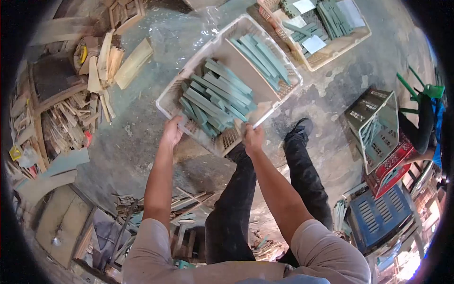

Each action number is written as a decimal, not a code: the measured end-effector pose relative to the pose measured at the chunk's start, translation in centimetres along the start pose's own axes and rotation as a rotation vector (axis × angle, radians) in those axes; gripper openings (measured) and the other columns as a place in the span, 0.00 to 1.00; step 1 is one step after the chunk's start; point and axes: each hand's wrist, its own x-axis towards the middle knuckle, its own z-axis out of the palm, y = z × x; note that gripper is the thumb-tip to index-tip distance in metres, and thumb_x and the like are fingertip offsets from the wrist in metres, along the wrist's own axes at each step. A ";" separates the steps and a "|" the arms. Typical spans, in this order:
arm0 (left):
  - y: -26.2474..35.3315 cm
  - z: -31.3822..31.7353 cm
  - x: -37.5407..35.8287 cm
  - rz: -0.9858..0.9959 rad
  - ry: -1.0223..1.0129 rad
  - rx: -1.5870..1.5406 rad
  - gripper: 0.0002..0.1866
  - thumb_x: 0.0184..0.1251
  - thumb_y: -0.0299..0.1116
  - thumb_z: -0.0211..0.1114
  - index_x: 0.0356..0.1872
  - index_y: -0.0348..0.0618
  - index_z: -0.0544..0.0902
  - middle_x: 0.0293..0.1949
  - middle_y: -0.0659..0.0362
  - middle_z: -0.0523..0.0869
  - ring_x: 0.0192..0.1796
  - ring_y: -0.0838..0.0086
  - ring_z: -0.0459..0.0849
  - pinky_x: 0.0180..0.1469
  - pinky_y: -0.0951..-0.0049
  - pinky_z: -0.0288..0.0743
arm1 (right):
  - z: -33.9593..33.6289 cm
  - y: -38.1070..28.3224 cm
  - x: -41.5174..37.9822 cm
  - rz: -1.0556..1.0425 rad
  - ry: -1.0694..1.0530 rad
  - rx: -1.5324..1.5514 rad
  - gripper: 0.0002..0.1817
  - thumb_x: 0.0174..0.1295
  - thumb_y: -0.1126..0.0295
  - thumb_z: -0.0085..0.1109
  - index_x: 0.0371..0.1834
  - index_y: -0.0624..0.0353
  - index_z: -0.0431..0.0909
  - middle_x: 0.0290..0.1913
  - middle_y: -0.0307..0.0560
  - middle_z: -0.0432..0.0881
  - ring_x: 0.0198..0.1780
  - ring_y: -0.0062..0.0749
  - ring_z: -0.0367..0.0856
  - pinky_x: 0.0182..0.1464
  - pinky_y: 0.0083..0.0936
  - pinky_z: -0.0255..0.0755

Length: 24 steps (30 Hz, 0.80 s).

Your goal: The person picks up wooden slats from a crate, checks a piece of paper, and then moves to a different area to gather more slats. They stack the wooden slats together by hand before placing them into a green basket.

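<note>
Both hands hold a pale plastic crate (222,47) by its near rim. The left hand (171,132) is closed on the near left corner, the right hand (253,138) on the near right edge. Green wooden strips (215,97) lie inside, just beyond the fingers. A second crate (326,54) sits farther off, past the held one.

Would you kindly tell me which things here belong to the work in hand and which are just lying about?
In hand:
- pale crate, gripped at its near rim by the left hand and right hand
- green strips stacked inside it

Lying about:
- second crate of strips beyond
- wood offcuts at left
- empty crates at right
- blue crate
</note>
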 end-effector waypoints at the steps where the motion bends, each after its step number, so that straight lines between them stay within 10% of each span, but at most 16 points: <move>1: 0.3 0.2 1.1 0.025 0.011 0.006 0.15 0.69 0.26 0.58 0.55 0.35 0.75 0.45 0.52 0.81 0.44 0.62 0.84 0.44 0.58 0.86 | 0.3 0.8 1.0 0.016 -0.067 -0.134 0.19 0.65 0.63 0.57 0.53 0.66 0.77 0.34 0.45 0.81 0.35 0.31 0.78 0.40 0.32 0.72; 4: 0.4 1.4 2.4 0.113 0.058 0.001 0.16 0.71 0.29 0.58 0.57 0.36 0.73 0.44 0.53 0.82 0.41 0.65 0.85 0.40 0.61 0.86 | -0.3 -0.3 2.2 0.208 -0.237 -0.409 0.28 0.68 0.56 0.57 0.63 0.67 0.72 0.47 0.58 0.85 0.45 0.43 0.83 0.50 0.37 0.74; 10: -2.3 2.1 -5.4 0.341 0.015 0.926 0.44 0.72 0.42 0.61 0.79 0.32 0.49 0.78 0.43 0.57 0.80 0.56 0.55 0.77 0.62 0.52 | -7.7 -12.5 -1.9 -0.112 -0.652 -1.151 0.26 0.68 0.53 0.57 0.59 0.65 0.76 0.55 0.65 0.83 0.59 0.58 0.81 0.60 0.42 0.73; 12: -5.2 1.3 -13.0 0.239 -0.005 1.221 0.31 0.70 0.40 0.61 0.71 0.37 0.68 0.67 0.40 0.74 0.68 0.52 0.74 0.68 0.56 0.67 | -13.0 -16.8 -3.7 -0.226 -0.697 -1.079 0.20 0.70 0.54 0.56 0.48 0.62 0.79 0.36 0.56 0.81 0.41 0.53 0.80 0.48 0.36 0.74; 16: -10.6 0.8 -28.5 0.090 -0.177 1.126 0.18 0.69 0.46 0.62 0.39 0.37 0.80 0.36 0.45 0.84 0.40 0.51 0.82 0.45 0.58 0.76 | -21.0 -26.2 -3.9 -0.153 -0.607 -0.979 0.20 0.67 0.55 0.55 0.45 0.63 0.82 0.41 0.55 0.86 0.45 0.46 0.85 0.50 0.38 0.75; 21: -10.4 11.5 -44.2 -0.340 0.028 1.411 0.23 0.70 0.51 0.61 0.43 0.37 0.80 0.37 0.43 0.84 0.47 0.46 0.84 0.48 0.53 0.76 | -21.9 -30.7 11.1 -0.036 -0.409 -0.750 0.20 0.69 0.56 0.56 0.51 0.63 0.81 0.34 0.49 0.84 0.33 0.33 0.82 0.39 0.33 0.76; 24: -13.8 13.2 -47.2 -0.221 -0.593 1.545 0.18 0.72 0.45 0.57 0.39 0.37 0.82 0.39 0.42 0.85 0.45 0.43 0.84 0.48 0.47 0.77 | -16.7 -34.6 19.5 -0.109 -0.071 -0.796 0.37 0.65 0.48 0.59 0.66 0.68 0.68 0.47 0.62 0.83 0.47 0.50 0.84 0.52 0.42 0.75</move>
